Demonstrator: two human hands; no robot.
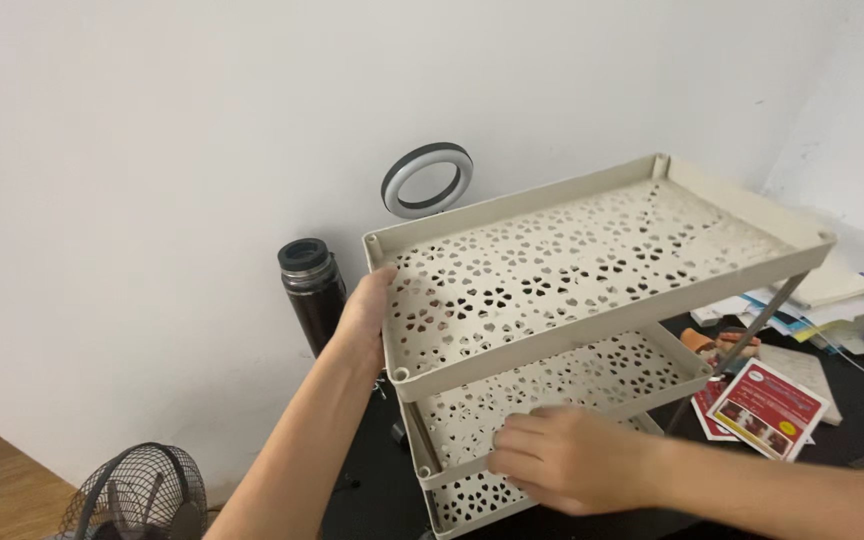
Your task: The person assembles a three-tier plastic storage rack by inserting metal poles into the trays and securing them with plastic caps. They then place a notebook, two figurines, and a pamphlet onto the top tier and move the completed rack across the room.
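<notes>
**A:** Rack (592, 270) — cream plastic, three pierced trays one above another — where does it stand, as you see it?

**B:** On the dark bench (852, 420), close to the white wall. All three trays look to be joined up already: a thin metal rod (762, 325) runs down at the rack's right corner from the top tray toward the middle one. I'd judge the stacking done. What looks unsettled is the rack's lower left front corner, where the fingers are busy. Whether that corner is fully seated, I can't tell.

**A:** And the hands?

**B:** The left hand (364, 320) comes up from below, arm stretched out, and clasps the left edge of the top tray, thumb on the rim, fingers hidden behind it. The right hand (567, 460) reaches across in front of the rack, palm down, fingers curled narrow and pinched against the front rim of the middle tray.

**A:** Anything about the rack?

**B:** A black flask (312, 290) just left of it, a ring lamp (427, 180) behind it, leaflets (767, 408) and papers to its right, a wire fan (137, 495) well down to its left.
</notes>
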